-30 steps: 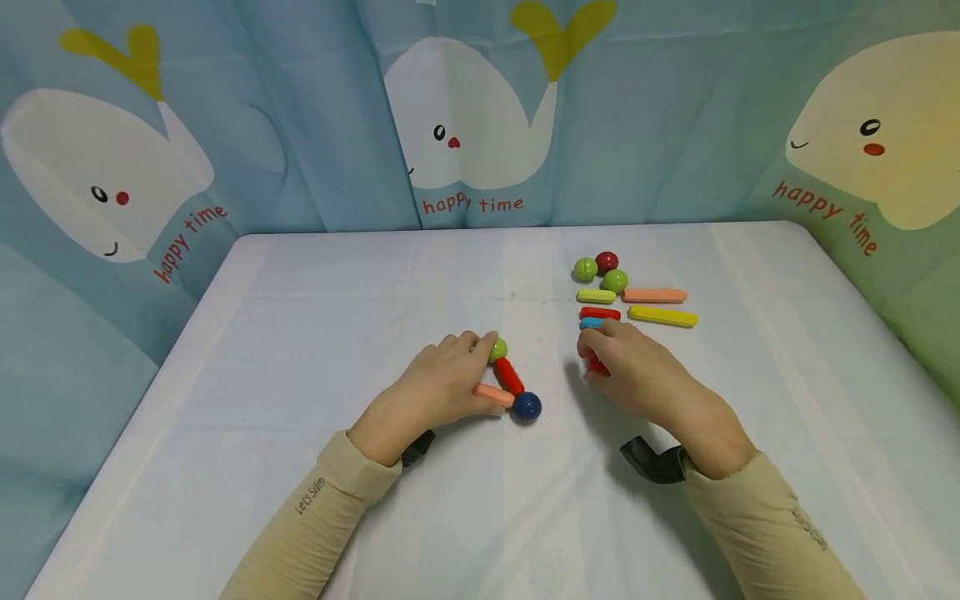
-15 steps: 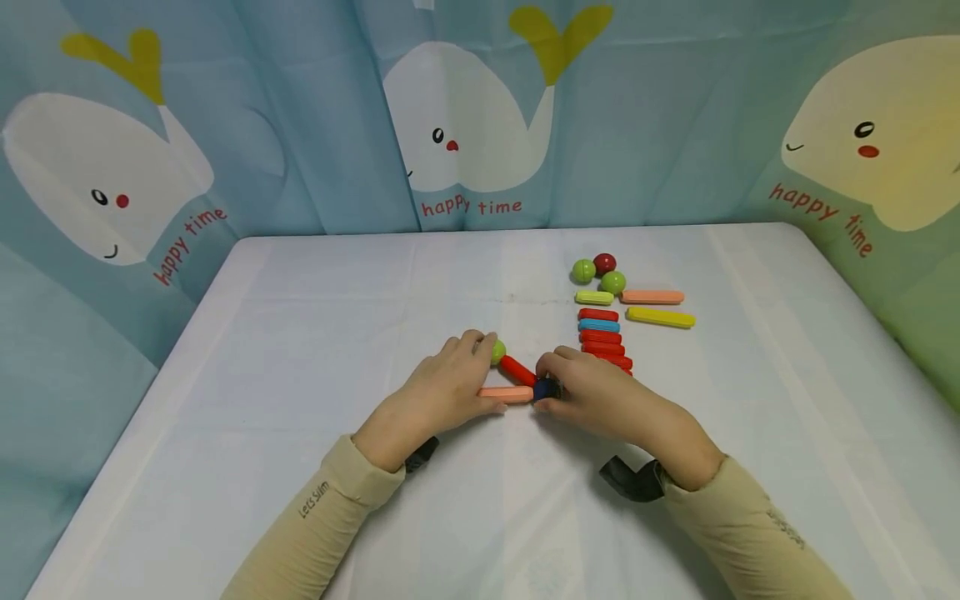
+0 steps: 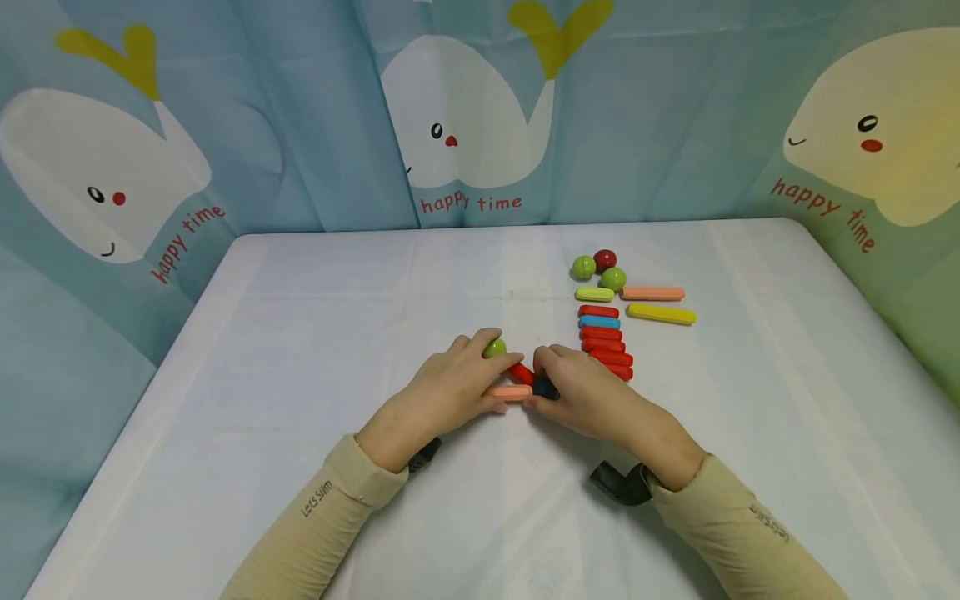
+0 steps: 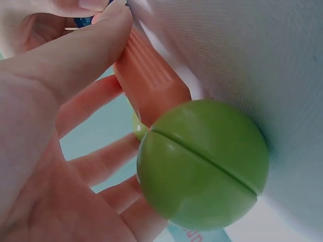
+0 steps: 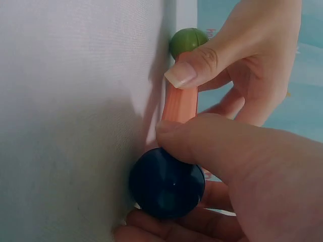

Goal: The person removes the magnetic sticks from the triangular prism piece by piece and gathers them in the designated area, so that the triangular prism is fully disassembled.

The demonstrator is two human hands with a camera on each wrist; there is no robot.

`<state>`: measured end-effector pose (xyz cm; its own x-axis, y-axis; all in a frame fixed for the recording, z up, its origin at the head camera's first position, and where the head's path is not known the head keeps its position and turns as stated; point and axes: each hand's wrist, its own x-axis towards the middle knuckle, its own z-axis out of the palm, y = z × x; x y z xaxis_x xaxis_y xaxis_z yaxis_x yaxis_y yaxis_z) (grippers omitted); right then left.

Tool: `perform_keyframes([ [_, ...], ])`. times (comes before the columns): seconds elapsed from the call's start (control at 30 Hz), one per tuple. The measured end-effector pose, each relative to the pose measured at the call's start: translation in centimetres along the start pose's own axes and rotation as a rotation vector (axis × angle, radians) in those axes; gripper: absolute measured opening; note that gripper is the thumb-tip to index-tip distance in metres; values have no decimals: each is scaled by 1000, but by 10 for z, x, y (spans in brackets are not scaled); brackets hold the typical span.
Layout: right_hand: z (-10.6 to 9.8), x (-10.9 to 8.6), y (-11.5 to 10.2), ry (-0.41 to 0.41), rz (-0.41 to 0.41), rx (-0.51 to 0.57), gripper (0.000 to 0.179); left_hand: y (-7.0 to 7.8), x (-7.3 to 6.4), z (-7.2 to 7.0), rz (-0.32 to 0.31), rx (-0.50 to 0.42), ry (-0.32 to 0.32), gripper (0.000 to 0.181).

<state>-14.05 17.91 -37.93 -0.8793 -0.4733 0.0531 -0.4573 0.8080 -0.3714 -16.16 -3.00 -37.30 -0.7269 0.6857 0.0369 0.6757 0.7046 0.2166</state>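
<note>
My right hand [image 3: 596, 387] holds a dark blue ball [image 5: 167, 184], its thumb at the joint with a ribbed orange stick [image 5: 181, 103]. My left hand [image 3: 450, 379] pinches that orange stick, thumb along its near side, a finger reaching over a short red stick [image 3: 522, 372]. The red stick runs from the blue ball toward a green ball [image 3: 494, 347], which sits by the left fingers. In the left wrist view a large green ball [image 4: 202, 164] caps the orange stick's other end; in the head view the left hand hides it. All lie low at the white tabletop.
Right of the hands lies a column of short red sticks [image 3: 602, 333] with one blue stick [image 3: 598, 322]. Beyond are a lime stick [image 3: 595, 294], a longer orange stick [image 3: 652, 293], a yellow stick [image 3: 662, 314], two green balls [image 3: 583, 267] and a red ball [image 3: 605, 260]. A curtain [image 3: 300, 125] backs the table.
My right hand has left the red sticks and moved left onto the blue ball, which has shifted slightly right and away. A left finger has moved onto the joined red stick.
</note>
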Motion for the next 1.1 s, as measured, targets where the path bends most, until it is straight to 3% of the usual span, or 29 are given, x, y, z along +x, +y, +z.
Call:
perform_keyframes([
  [0.3,3,2,-2,-24,-11,-22,23,-2,1,2,43,36,18,58],
  [0.8,5,3,-4,-68,-31,-25,21,-1,3,0,-23,16,-53,61],
  [1.1,4,0,-5,-56,-15,-66,14,-2,1,0,-2,57,-40,61],
])
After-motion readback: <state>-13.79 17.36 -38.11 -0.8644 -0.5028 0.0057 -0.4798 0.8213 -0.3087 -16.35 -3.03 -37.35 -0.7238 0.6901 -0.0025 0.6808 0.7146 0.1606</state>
